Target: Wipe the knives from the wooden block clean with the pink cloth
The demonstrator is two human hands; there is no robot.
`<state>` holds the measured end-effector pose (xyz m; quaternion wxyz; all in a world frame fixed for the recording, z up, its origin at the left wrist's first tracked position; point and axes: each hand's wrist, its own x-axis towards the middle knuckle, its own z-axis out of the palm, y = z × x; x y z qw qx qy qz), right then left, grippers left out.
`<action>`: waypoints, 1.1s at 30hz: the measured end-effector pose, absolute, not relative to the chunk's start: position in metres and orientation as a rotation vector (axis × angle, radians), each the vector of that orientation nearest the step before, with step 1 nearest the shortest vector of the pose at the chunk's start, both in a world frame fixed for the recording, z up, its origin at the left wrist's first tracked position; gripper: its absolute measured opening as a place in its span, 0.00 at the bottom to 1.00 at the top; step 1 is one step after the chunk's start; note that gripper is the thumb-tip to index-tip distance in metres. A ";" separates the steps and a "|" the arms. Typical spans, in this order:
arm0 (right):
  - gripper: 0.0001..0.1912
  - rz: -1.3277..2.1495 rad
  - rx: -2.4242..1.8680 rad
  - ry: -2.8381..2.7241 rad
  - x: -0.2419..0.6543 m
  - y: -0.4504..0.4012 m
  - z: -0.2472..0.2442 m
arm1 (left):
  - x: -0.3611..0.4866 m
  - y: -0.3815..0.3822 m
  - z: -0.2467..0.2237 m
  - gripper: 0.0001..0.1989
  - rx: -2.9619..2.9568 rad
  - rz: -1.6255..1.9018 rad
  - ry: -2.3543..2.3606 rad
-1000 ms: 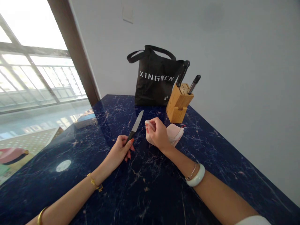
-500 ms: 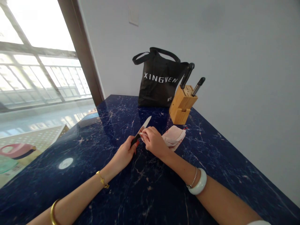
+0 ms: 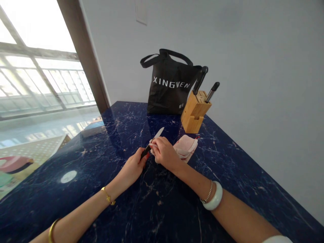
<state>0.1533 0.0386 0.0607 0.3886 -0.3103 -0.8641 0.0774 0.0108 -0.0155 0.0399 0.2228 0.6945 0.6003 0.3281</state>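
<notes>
In the head view, my left hand [image 3: 134, 164] is closed round the black handle of a kitchen knife [image 3: 159, 132]. Its blade points up and away from me, tilted to the right. My right hand [image 3: 165, 152] pinches a pale pink cloth [image 3: 186, 147] against the blade just above the handle. Most of the cloth spreads out to the right of this hand, and a small white fold shows at the fingertips. The fingers and cloth cover the lower blade.
A wooden knife block [image 3: 193, 116] with two black-handled tools stands behind the cloth. Beside it is a black tote bag [image 3: 167, 89] near the wall. The dark blue marbled table [image 3: 157, 209] has a white round spot [image 3: 68, 177] at left.
My right hand and the cloth fold have shifted slightly along the blade, covering a bit more of it. The whole view has moved a little; both grips stay the same.
</notes>
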 end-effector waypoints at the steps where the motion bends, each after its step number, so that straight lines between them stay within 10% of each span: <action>1: 0.05 0.189 -0.790 -2.203 0.153 0.037 0.061 | 0.011 -0.016 0.040 0.09 1.936 0.898 1.660; 33: 0.03 0.315 -0.864 -2.081 0.157 0.055 0.055 | 0.008 -0.008 0.035 0.17 1.286 1.019 1.232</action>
